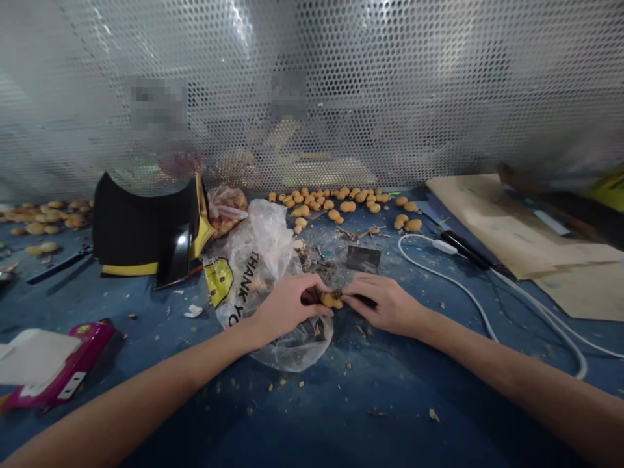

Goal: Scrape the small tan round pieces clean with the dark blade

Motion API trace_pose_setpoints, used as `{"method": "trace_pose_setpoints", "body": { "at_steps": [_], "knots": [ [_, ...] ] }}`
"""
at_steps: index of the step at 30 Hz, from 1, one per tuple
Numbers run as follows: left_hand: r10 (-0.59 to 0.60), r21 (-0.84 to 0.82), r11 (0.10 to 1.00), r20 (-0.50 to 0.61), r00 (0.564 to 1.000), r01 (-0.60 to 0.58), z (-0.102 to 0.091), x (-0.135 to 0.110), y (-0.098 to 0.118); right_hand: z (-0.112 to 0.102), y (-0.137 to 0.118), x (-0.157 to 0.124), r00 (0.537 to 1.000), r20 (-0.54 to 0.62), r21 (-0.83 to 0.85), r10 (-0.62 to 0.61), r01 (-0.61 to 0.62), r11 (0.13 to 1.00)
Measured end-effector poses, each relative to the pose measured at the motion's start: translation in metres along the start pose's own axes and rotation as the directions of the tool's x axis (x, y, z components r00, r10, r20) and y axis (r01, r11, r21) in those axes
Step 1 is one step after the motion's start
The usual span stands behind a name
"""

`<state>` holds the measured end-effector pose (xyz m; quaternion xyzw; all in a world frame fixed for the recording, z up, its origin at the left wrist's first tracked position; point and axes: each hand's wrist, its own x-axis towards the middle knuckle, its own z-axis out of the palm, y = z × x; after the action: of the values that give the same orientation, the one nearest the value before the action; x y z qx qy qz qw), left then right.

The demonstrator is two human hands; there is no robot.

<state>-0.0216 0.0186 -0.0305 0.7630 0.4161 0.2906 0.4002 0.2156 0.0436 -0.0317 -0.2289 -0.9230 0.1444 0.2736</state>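
My left hand (287,304) and my right hand (385,302) meet at the middle of the blue table (341,403). Both pinch a small tan round fruit (331,300) between their fingertips. A dark thin tool (365,301) lies under the fingers of my right hand, its tip by the fruit. My left hand rests on a clear plastic bag (263,273) printed "THANK YOU" with a yellow smiley face. Bits of shell and stem litter the table around the hands.
Several tan fruits (341,205) lie at the back centre and more (43,218) at far left. A black and yellow object (146,227), a pink pack (68,367), a white cable (487,305), a black pen (468,250), cardboard sheets (526,240) and a perforated metal screen (312,91) surround the spot.
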Motion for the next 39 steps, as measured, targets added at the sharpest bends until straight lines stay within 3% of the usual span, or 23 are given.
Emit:
{"method": "trace_pose_setpoints", "body": {
  "at_steps": [22,26,36,39],
  "knots": [
    [0.008,-0.020,1.000,-0.008,1.000,-0.009,0.0012,0.0029,-0.0043,-0.0038,-0.0009,0.0023,1.000,0.009,-0.018,0.019,-0.019,1.000],
    [-0.004,0.016,1.000,0.005,1.000,0.004,-0.0007,0.0033,-0.0008,-0.0035,-0.0007,0.0013,0.998,0.065,-0.015,-0.001,0.002,1.000],
    [0.007,0.001,1.000,0.000,1.000,-0.007,0.0003,0.0042,-0.0037,-0.0054,-0.0017,0.0031,0.999,0.031,-0.005,0.032,-0.032,0.999],
    [0.016,0.009,1.000,0.001,1.000,-0.016,0.0002,0.0045,-0.0042,-0.0050,-0.0016,0.0026,0.997,0.077,0.008,-0.015,0.014,1.000]
  ]
}}
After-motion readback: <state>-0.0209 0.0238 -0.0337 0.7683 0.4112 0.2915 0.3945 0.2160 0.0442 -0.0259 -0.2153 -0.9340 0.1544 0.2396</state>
